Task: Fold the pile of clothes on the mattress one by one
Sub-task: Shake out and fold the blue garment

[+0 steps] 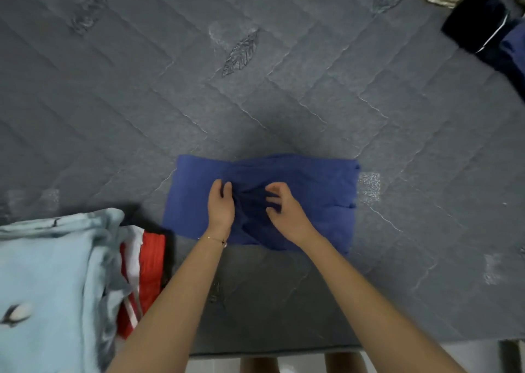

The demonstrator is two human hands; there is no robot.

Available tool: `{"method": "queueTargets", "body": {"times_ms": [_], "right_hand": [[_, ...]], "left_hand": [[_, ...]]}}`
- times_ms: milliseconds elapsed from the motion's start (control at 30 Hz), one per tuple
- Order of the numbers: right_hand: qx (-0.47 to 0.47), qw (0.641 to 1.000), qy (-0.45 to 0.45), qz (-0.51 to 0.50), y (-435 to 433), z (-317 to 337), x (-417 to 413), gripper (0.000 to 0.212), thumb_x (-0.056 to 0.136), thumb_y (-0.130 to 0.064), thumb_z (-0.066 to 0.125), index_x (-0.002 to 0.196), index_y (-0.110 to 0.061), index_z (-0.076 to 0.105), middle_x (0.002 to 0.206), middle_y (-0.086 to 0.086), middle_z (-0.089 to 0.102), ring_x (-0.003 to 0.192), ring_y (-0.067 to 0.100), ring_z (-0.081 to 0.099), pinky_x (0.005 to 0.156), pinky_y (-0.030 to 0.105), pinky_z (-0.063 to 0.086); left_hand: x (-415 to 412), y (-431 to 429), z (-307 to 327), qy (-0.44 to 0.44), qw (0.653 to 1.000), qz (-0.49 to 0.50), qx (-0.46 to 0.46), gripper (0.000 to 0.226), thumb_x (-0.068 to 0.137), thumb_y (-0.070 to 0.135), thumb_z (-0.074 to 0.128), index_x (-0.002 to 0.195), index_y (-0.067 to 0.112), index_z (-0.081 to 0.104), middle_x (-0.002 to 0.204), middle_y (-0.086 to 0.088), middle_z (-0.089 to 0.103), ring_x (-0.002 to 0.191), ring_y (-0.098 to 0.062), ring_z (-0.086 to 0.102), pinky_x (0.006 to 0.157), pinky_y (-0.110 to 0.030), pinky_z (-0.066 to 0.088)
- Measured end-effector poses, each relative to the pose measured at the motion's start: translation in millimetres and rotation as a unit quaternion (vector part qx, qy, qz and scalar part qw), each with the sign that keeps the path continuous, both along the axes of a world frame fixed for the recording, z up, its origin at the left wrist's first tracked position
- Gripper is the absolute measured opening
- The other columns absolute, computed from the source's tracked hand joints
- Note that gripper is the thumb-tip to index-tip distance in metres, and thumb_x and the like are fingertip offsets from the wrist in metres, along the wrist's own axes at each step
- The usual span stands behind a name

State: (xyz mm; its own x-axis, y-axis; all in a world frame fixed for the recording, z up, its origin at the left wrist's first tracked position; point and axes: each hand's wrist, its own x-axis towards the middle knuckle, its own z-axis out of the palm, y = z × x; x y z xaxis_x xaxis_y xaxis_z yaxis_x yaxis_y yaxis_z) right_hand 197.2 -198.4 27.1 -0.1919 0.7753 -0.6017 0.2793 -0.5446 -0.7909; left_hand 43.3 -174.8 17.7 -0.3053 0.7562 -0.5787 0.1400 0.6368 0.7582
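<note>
A blue garment [318, 190] lies folded into a wide band on the grey quilted mattress [199, 88], near its front edge. My left hand [221, 205] rests on the garment left of its middle, fingers curled into the cloth. My right hand [281, 205] sits close beside it, fingers bent and pinching a bunched fold. The fabric between the two hands is puckered and darker. A pile of clothes [491, 23], dark navy and cream patterned, lies at the far right corner.
At the front left sit a light blue garment [51, 281] and a red and white one [145, 270], stacked against each other. The mattress's front edge [270, 351] runs just below my forearms, with pale floor beyond it.
</note>
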Motion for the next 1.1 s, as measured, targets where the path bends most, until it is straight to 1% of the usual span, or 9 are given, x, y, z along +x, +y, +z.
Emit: {"method": "queueTargets", "body": {"times_ms": [133,233,400,567,633,767,933,1000,1100], "right_hand": [[0.085,0.97,-0.21,0.092,4,-12,-2,0.052,0.091,-0.006,0.057,0.14,-0.015,0.042,0.146,0.003,0.038,0.138,0.021,0.029,0.116,0.031,0.024],[0.106,0.935,-0.306,0.144,7,-17,-2,0.062,0.09,-0.021,0.062,0.146,-0.022,0.036,0.158,0.002,0.022,0.148,0.024,0.011,0.12,0.038,0.011],[0.098,0.918,-0.364,0.123,11,-22,1,0.074,0.088,-0.034,0.064,0.151,-0.027,0.025,0.161,0.002,0.009,0.149,0.026,-0.003,0.12,0.043,-0.001],[0.091,0.92,-0.375,0.065,14,-23,13,0.079,0.087,-0.039,0.065,0.152,-0.026,0.023,0.162,0.004,0.002,0.149,0.025,-0.007,0.12,0.043,-0.004],[0.072,0.929,-0.363,0.013,17,-21,21,0.083,0.086,-0.038,0.068,0.153,-0.025,0.02,0.162,0.005,0.0,0.149,0.023,-0.004,0.12,0.043,0.0],[0.059,0.936,-0.336,-0.083,24,-21,42,0.083,0.089,-0.032,0.067,0.153,-0.016,0.017,0.162,0.009,0.003,0.149,0.026,0.004,0.12,0.04,0.007],[0.055,0.947,-0.275,-0.159,42,-31,75,0.075,0.09,-0.015,0.066,0.15,-0.002,0.023,0.152,0.016,0.032,0.141,0.03,0.029,0.117,0.035,0.022],[0.039,0.945,-0.295,-0.133,50,-39,88,0.055,0.089,-0.015,0.066,0.136,0.001,0.043,0.133,0.02,0.05,0.126,0.032,0.045,0.106,0.034,0.033],[0.023,0.96,-0.255,-0.116,60,-46,98,0.013,0.09,-0.014,0.063,0.096,-0.002,0.06,0.094,0.014,0.064,0.088,0.023,0.057,0.071,0.025,0.038]], "left_hand": [[-32,10,-1,0.056,0.996,0.062,0.019,0.035,0.105,0.01,0.035,0.078,0.031,0.043,0.083,0.017,0.046,0.069,0.01,0.048,0.068,-0.001,0.037],[-52,15,-1,0.116,0.992,0.05,0.011,0.035,0.105,0.01,0.034,0.076,0.028,0.04,0.078,0.015,0.04,0.068,0.006,0.045,0.067,-0.004,0.035],[-87,16,-10,0.207,0.976,0.057,0.022,0.026,0.104,0.012,0.037,0.1,-0.006,0.055,0.098,-0.02,0.061,0.09,-0.03,0.054,0.079,-0.035,0.038],[-86,12,-7,0.313,0.949,-0.025,-0.014,0.04,0.094,0.009,0.054,0.134,0.004,0.051,0.131,-0.022,0.05,0.121,-0.038,0.047,0.102,-0.045,0.036],[-72,6,-2,0.382,0.919,-0.096,0.019,0.054,0.09,0.009,0.06,0.142,0.008,0.045,0.142,-0.023,0.04,0.13,-0.039,0.038,0.109,-0.048,0.028],[-25,-8,-4,0.404,0.868,-0.274,0.091,0.053,0.092,0.019,0.062,0.143,0.014,0.046,0.153,-0.024,0.029,0.142,-0.042,0.026,0.117,-0.056,0.013],[47,-35,-26,0.34,0.805,-0.457,0.163,0.057,0.084,0.03,0.074,0.136,0.017,0.055,0.149,-0.022,0.038,0.137,-0.041,0.037,0.107,-0.064,0.032],[70,-47,-36,0.333,0.781,-0.509,0.145,0.067,0.082,0.044,0.072,0.142,0.022,0.049,0.153,-0.017,0.033,0.141,-0.037,0.033,0.107,-0.064,0.031],[95,-63,-46,0.386,0.758,-0.515,0.104,0.093,0.068,0.063,0.075,0.146,0.025,0.041,0.152,-0.017,0.036,0.139,-0.037,0.036,0.105,-0.066,0.033]]}}
